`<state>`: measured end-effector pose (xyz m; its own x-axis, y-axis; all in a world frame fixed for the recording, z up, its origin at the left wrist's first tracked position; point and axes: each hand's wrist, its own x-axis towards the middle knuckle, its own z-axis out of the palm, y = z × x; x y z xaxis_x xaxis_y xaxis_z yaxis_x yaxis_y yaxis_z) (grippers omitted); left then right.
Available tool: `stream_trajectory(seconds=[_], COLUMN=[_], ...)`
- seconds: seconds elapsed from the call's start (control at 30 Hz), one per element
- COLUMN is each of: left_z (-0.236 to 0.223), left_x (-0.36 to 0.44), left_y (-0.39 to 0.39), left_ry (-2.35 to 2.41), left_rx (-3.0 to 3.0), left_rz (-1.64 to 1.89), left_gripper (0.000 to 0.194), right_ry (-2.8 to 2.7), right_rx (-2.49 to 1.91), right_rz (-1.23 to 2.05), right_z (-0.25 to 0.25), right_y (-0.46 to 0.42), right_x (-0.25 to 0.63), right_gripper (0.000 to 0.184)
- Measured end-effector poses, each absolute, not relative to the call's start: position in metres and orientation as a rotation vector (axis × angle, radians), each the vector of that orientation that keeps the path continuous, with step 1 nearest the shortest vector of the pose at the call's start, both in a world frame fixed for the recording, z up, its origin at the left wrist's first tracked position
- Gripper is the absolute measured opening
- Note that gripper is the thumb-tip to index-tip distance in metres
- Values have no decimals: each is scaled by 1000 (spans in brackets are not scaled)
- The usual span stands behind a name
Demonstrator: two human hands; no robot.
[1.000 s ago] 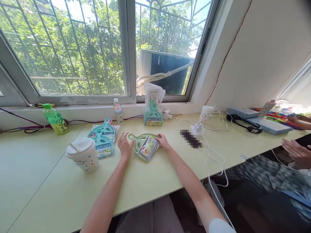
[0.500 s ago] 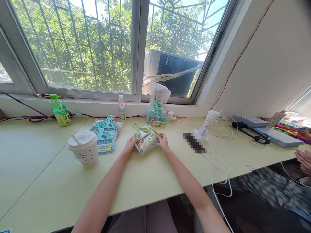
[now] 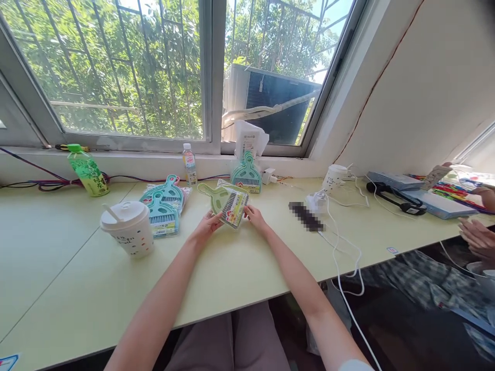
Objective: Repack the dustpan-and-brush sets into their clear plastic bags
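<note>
Far left, a green bottle [image 3: 88, 171] leans on the worktop [image 3: 216, 281], cap up and to the left. Nearer, a lidded white cup [image 3: 131, 234] with a straw stands upright. Just beyond it, teal dustpan sets [image 3: 164, 208] lie overlapped in clear wrap, loops pointing away. A small clear bottle [image 3: 190, 166] stands upright near the sill.

Centre: the left hand [image 3: 210, 225] has its grip closed on the near left edge of the green dustpan set [image 3: 228, 205], thumb on top. The wrapped set is between both hands, above the worktop's middle. Handle loop points left and away; long axis runs diagonally to the brush-and-label end, right and nearer. The right hand [image 3: 254, 215] has its grip closed at the right edge, fingers bent.

Beyond, an upright teal pack [image 3: 247, 178] stands by the sill.

Right: a pixelated dark object [image 3: 307, 216], white cable [image 3: 335, 257], second white cup [image 3: 334, 179], black headset [image 3: 398, 200]. Far right, another person's hands [image 3: 477, 236], apart from the wearer's.
</note>
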<state>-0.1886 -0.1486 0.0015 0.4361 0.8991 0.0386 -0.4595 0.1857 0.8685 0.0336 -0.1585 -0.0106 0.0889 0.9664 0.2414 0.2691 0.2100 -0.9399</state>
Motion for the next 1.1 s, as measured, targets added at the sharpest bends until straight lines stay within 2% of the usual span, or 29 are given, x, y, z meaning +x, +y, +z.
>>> stream_trajectory(seconds=[0.17, 0.43, 0.63, 0.73, 0.87, 1.1], left_z=[3, -11, -4, 1, 4, 15], left_x=[-191, -181, -189, -191, -182, -207], left_y=[-152, -132, -131, -137, -144, -130], left_ry=[517, 829, 809, 770, 719, 680], left_rx=[1114, 766, 745, 809, 890, 612], left_rz=[957, 1192, 1330, 1259, 1161, 1525], left_gripper=[46, 23, 28, 30, 36, 37], right_ry=[-1124, -952, -975, -1011, -940, -1027], right_rx=[-1054, -1069, -1125, -1074, -1060, -1041], right_rz=[1006, 1139, 1160, 1220, 1225, 1204], right_z=[-5, -4, -2, 1, 3, 14], right_y=[-159, -161, -161, -164, -166, -168], right_x=[33, 28, 28, 28, 26, 47], right_gripper=[45, 27, 22, 26, 44, 46])
